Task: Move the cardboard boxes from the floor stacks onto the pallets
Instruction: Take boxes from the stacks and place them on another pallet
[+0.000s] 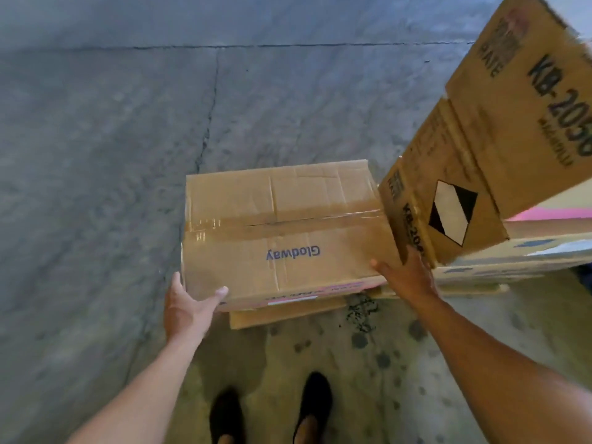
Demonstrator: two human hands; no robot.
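- One taped Glodway box (282, 232) is in hand now; it sits on the floor stack, on top of a lower cardboard box (288, 314) whose near edge pokes out below it.
- Left grip (187, 307) is spread at the near-left corner, thumb on the near edge and fingers along the left side, not yet wrapped.
- Right grip (408, 277) is spread too, fingers straight, touching the near-right corner just beside the neighbouring stack.
- Box reads as not lifted yet: bottom flush on the one under it, so this step is judged as only starting.
- KB-marked boxes (448, 200) stand stacked just to the right, resting on pale flat cartons (528, 254); can't tell if a pallet is under those.
- No pallet clearly in view, so nothing shown as delivered; at least the Glodway box and the one beneath look left to move.
- Concrete floor (96, 155) is cracked, with dark stains near the person's black shoes (226, 415).
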